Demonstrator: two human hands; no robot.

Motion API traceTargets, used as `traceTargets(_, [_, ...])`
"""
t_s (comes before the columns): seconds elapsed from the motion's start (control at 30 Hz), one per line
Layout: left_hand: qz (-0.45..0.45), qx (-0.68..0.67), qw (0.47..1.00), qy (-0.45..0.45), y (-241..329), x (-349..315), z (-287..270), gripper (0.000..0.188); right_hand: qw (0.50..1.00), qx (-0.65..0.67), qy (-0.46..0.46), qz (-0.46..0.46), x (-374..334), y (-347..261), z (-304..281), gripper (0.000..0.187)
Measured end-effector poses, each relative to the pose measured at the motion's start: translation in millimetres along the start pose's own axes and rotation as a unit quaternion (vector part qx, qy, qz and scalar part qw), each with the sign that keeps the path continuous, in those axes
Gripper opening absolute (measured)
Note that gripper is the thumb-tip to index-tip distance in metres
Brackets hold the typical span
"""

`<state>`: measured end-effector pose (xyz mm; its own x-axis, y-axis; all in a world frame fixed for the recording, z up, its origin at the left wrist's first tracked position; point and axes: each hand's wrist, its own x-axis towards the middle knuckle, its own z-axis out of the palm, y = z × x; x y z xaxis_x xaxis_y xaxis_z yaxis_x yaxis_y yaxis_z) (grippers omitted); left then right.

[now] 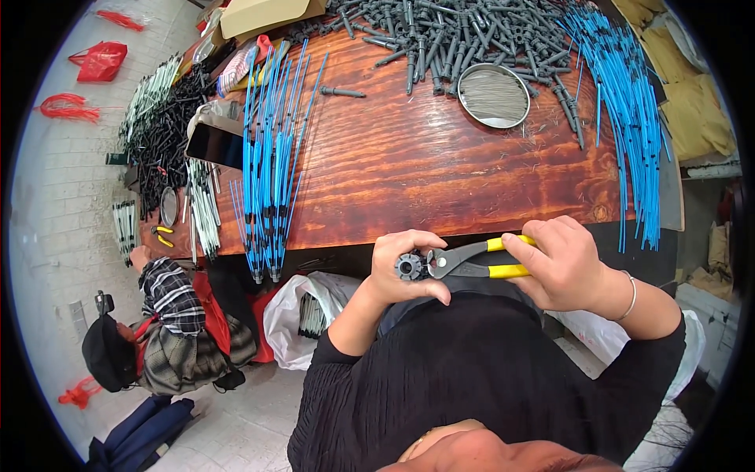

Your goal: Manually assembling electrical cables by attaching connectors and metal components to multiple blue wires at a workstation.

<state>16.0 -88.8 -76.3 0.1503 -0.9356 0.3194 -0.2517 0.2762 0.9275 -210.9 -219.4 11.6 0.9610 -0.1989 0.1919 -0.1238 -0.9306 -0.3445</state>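
In front of my chest, at the table's near edge, my left hand (387,266) is closed around a dark grey plastic part (409,267). Its round, notched end with a hole faces up. My right hand (562,263) grips a pair of nippers (460,259) with dark metal jaws and yellow handles. The handles are spread apart, and the jaws meet the side of the grey part beside my left thumb and fingers. Whether the jaws hold a wire there is too small to tell.
On the wooden table (377,165) lie a heap of grey plastic parts (464,39), a round tin (494,94) of thin wires and blue rods (271,157) (629,118). A phone (214,145) stands at the left. Another person (181,315) works there, near a white bag (287,330).
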Motion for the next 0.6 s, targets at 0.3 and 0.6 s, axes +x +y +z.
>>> traceTargets(0.3, [0.068, -0.072, 0.993, -0.067, -5, 1, 1, 0.048, 0.552, 0.559, -0.531, 0.317, 15, 20, 19, 0.054])
traceTargets(0.6, [0.033, -0.06, 0.997, -0.031, -7, -5, 3, 0.043, 0.949, 0.217, -0.207, 0.093, 11, 16, 22, 0.038])
